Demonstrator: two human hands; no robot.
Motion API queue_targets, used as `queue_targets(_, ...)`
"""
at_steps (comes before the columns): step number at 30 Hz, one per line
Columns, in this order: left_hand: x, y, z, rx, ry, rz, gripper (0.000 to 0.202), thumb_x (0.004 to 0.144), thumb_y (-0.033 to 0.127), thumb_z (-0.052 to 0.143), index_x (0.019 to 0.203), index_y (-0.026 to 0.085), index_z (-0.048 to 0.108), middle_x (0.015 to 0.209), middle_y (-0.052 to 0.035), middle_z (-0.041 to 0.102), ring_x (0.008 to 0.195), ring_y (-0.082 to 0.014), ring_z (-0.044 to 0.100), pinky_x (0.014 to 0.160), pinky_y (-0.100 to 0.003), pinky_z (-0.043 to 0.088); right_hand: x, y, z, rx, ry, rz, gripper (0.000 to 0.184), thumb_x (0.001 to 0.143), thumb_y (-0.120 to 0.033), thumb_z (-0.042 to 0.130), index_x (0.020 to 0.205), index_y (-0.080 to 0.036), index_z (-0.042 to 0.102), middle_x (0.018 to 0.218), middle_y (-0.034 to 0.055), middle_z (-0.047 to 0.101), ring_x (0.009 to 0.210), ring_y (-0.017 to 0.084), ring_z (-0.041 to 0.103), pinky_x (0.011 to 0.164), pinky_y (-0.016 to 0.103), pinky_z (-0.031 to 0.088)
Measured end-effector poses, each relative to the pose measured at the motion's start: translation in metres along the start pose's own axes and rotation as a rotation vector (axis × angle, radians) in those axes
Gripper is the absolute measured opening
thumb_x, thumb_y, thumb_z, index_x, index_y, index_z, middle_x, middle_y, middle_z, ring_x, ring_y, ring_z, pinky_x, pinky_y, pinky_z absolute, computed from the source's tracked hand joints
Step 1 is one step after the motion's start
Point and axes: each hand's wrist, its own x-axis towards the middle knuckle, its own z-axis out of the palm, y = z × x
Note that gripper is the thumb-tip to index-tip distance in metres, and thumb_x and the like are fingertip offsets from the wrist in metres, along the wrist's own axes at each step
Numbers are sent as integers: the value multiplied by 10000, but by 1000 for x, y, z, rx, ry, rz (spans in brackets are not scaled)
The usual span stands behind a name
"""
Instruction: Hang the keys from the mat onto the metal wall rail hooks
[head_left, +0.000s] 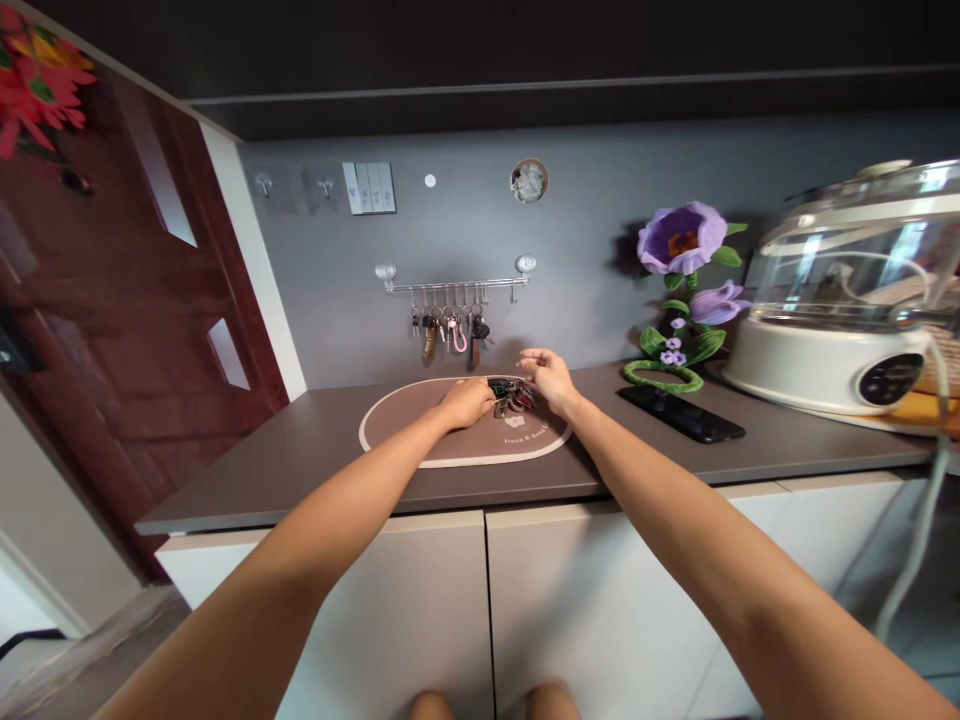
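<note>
A bunch of keys (516,397) with dark and red pieces lies on a brown oval mat (405,425) with a pale rim. My left hand (466,403) is closed at the left end of the bunch, its fingertips gripping a dark piece of it. Just right of the keys is my right hand (549,378), fingers partly bent and apart, pointing left over the bunch. Whether its hidden fingers touch a key cannot be made out.
Several key sets (450,328) hang from a hook rail (457,286) on the grey wall. Right of the mat are a black phone (681,414), a purple flower ornament (682,240) and a white appliance (817,365) with a clear top. A dark cabinet (525,60) overhangs the counter.
</note>
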Motion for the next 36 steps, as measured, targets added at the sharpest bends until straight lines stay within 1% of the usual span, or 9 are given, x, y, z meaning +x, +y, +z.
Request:
queue_targets(4, -4, -1, -5, 140, -32, 43, 246, 791, 193, 402, 718, 173, 636, 861, -81, 596, 782, -174, 549, 710, -268, 401, -1, 0, -1, 7, -19, -6, 233, 634, -166, 534, 866, -169, 536, 755, 9, 599, 599, 83, 497, 579, 230, 416)
queue_targets(7, -7, -7, -6, 133, -39, 47, 261, 802, 203, 383, 715, 174, 626, 855, -75, 579, 796, -170, 539, 727, -269, 401, -1, 0, -1, 2, -38, -23, 237, 631, -177, 542, 868, -168, 537, 745, 6, 597, 610, 88, 505, 589, 235, 423)
queue_targets(12, -11, -18, -6, -34, 8, 63, 281, 822, 218, 354, 740, 152, 615, 820, -69, 569, 808, -154, 523, 759, -254, 400, -3, 0, 0, -11, -49, -51, 239, 639, -191, 546, 876, -163, 549, 744, 13, 599, 609, 89, 517, 608, 242, 440)
queue_targets(15, -11, -23, -8, -169, 66, -8, 266, 808, 219, 365, 744, 147, 613, 790, -54, 568, 796, -145, 515, 767, -247, 394, -5, -2, 1, -29, -60, -56, 243, 639, -191, 552, 881, -161, 550, 737, 13, 595, 579, 81, 502, 572, 229, 437)
queue_targets(17, -10, -26, -9, -263, 108, -78, 253, 788, 231, 384, 682, 143, 597, 742, -37, 560, 747, -140, 505, 732, -245, 390, -7, -4, 2, -45, -69, -45, 237, 649, -192, 545, 884, -164, 548, 734, 11, 591, 563, 80, 495, 537, 220, 430)
queue_targets(20, -7, -31, -9, -471, 131, -200, 245, 758, 252, 410, 581, 137, 533, 579, 2, 497, 577, -113, 450, 598, -234, 364, -8, -5, 3, -64, -80, -34, 223, 670, -203, 533, 890, -171, 545, 749, 12, 590, 562, 84, 499, 507, 215, 423)
queue_targets(24, -5, -36, -7, -927, 135, -360, 193, 748, 239, 429, 607, 131, 506, 483, 37, 433, 440, -70, 381, 492, -208, 312, -9, -5, 4, -71, -103, -58, 205, 675, -200, 536, 878, -174, 548, 731, 8, 588, 567, 84, 505, 518, 211, 423)
queue_targets(31, -4, -32, -16, -1511, 266, -477, 125, 744, 110, 488, 633, 94, 543, 530, -23, 517, 501, -84, 494, 571, -241, 433, -7, -1, 5, -48, -163, -107, 206, 658, -227, 558, 858, -179, 550, 739, 7, 591, 636, 107, 543, 578, 236, 433)
queue_targets(36, -3, -33, -31, -1765, 396, -508, 115, 766, 87, 489, 668, 81, 549, 525, -29, 525, 536, -105, 544, 640, -286, 482, -6, 1, 6, -33, -201, -135, 238, 632, -254, 587, 854, -173, 552, 713, -2, 584, 621, 102, 532, 610, 248, 428)
